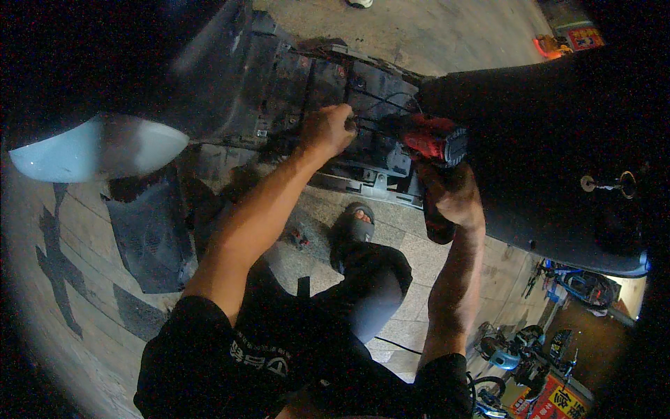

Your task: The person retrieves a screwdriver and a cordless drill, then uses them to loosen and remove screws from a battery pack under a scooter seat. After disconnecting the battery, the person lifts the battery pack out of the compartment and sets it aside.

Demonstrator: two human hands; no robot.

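My right hand (457,199) is wrapped round the handle of a red and black power driver (433,138), whose nose points left. Just left of that nose, my left hand (329,131) is closed, and what its fingers hold is too dark to make out. Both hands are over an opened electric scooter's floor compartment (377,115), where dark block-shaped batteries and black cables show. A pale metal frame rail (370,187) runs along the compartment's near side.
A long dark seat (544,140) stretches right, with keys (607,183) on it. Left are a pale blue body panel (98,148) and a dark panel (150,230) on the paving. My sandalled foot (356,222) stands below the rail. Parked bikes (513,356) are at lower right.
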